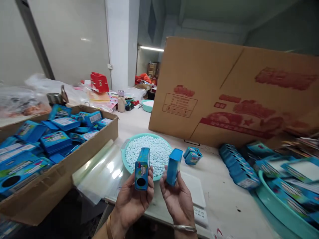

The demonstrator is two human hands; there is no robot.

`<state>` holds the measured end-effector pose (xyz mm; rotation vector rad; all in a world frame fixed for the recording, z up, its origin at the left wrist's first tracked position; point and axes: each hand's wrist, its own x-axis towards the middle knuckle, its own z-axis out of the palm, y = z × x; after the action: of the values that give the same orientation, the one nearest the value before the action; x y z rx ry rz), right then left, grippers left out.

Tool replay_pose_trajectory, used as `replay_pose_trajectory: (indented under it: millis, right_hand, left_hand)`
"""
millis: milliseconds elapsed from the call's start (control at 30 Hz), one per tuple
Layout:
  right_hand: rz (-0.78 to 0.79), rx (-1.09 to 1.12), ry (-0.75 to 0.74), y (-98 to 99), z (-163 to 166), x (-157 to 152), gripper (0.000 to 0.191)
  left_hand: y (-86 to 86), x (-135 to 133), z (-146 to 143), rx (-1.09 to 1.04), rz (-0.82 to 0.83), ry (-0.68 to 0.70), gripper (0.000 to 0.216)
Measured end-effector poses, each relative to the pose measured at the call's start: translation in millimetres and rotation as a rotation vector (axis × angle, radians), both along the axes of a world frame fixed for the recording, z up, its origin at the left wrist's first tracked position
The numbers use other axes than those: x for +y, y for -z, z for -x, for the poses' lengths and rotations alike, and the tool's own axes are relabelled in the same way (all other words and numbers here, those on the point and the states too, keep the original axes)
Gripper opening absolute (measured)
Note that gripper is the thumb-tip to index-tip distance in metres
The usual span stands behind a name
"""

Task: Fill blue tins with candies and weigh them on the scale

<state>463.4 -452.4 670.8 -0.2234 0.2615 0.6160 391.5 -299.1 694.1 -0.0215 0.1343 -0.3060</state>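
Note:
My left hand (134,197) is closed around a small blue candy box (141,171), its narrow printed side with a black oval facing me. In my right hand (178,197) is a second blue box (173,166), held upright and tilted slightly. Both boxes are over the near edge of a turquoise basin (123,156) full of small pale candies (148,149). Partly beneath my right hand lies a white scale (198,189). Two more blue boxes (192,155) stand together just right of the basin.
A cardboard box (59,179) heaped with blue boxes stands at left, beside clear plastic sheets (99,169). A large carton (211,89) rises behind. To the right are a row of blue boxes (236,167) and a turquoise tub (276,207) of flat cartons.

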Motion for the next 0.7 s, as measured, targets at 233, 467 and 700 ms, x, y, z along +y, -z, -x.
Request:
replay_pose_trajectory:
  millis: [233,467,700]
  right_hand:
    - [0.75,-0.426,0.573,19.2,5,-3,0.047]
    - [1.363,-0.86,0.661,11.2,11,4,0.038]
    - [1.466,-0.993,0.651,9.1,9,11,0.039]
  left_hand:
    - [3.4,-21,-11,0.203,-0.145,-0.076,0.026]
    - [12.4,-24,-22,0.227,-0.305,-0.205,0.029]
    - [35.5,-19,-27,0.025,-0.229,-0.13,0.027]
